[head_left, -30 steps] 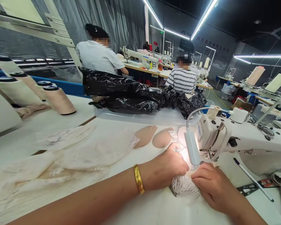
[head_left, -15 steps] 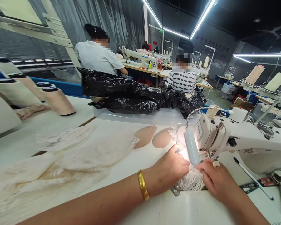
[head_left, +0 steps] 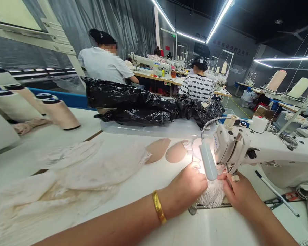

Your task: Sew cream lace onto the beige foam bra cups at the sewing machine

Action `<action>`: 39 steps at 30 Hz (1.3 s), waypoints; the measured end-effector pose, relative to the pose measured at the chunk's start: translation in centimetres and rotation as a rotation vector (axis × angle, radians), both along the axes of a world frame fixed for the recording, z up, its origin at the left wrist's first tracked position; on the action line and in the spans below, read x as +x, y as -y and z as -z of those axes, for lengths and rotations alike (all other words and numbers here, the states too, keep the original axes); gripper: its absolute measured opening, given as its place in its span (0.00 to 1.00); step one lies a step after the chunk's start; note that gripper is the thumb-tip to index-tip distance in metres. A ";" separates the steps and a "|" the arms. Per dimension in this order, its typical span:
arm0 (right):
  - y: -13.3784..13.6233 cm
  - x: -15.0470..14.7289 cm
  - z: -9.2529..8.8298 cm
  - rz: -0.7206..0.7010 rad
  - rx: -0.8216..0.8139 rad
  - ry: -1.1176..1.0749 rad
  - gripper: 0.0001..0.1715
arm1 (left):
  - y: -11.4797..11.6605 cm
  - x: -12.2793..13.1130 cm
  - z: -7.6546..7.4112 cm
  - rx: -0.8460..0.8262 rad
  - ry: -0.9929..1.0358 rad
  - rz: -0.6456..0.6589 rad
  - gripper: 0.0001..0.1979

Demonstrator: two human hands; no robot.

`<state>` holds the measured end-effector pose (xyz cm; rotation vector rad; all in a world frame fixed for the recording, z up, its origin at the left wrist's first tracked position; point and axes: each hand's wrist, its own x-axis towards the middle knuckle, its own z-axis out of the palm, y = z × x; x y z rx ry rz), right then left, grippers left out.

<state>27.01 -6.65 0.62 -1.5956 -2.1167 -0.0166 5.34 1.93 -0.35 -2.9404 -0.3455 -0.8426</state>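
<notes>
A white sewing machine [head_left: 246, 143] stands at the right, its grey lamp [head_left: 208, 160] shining down beside the needle area. Under the lamp lies white fringed lace fabric [head_left: 212, 195], its loose strands hanging toward me. My left hand [head_left: 191, 182] is closed on the fabric's left side, fingers curled in. On the right side, close by the presser foot, my right hand [head_left: 237, 189] pinches the fabric's edge. The lamp and my fingers hide the stitching spot. Beige cup-shaped pieces [head_left: 176, 152] with lace edges lie just behind my left hand.
Sheer cream fabric [head_left: 92, 167] spreads over the table's left. Black plastic bags [head_left: 133, 102] lie in a clear bin behind. Thread cones [head_left: 60, 112] stand at far left. A pen [head_left: 276, 193] lies right of my right hand. Two people sit at machines beyond.
My left hand has shifted slightly down, and the fringe now lies a little differently between my hands. The whole view has moved slightly. The person in stripes has turned their head.
</notes>
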 end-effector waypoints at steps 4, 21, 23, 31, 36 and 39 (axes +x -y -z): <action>0.3 0.0 -0.1 -0.039 0.033 0.051 0.17 | 0.0 -0.9 -1.4 -0.116 -0.123 -0.022 0.06; 0.3 -1.1 1.3 -0.162 0.140 0.293 0.17 | 1.6 -3.2 -4.8 -0.413 -0.354 0.082 0.13; -0.1 -0.4 1.5 -0.129 0.133 0.299 0.18 | 1.2 -3.3 -4.9 -0.375 -0.376 0.063 0.11; 0.3 -0.8 0.6 -0.213 0.092 0.186 0.23 | 0.4 -2.0 -2.4 -0.127 -0.235 0.000 0.11; 0.3 -0.7 0.7 -0.125 0.055 0.188 0.25 | 0.1 -1.8 -1.7 -0.058 -0.182 0.034 0.12; 0.2 -0.4 1.1 -0.077 0.059 0.203 0.28 | -0.3 -1.7 -1.7 -0.072 -0.183 0.043 0.13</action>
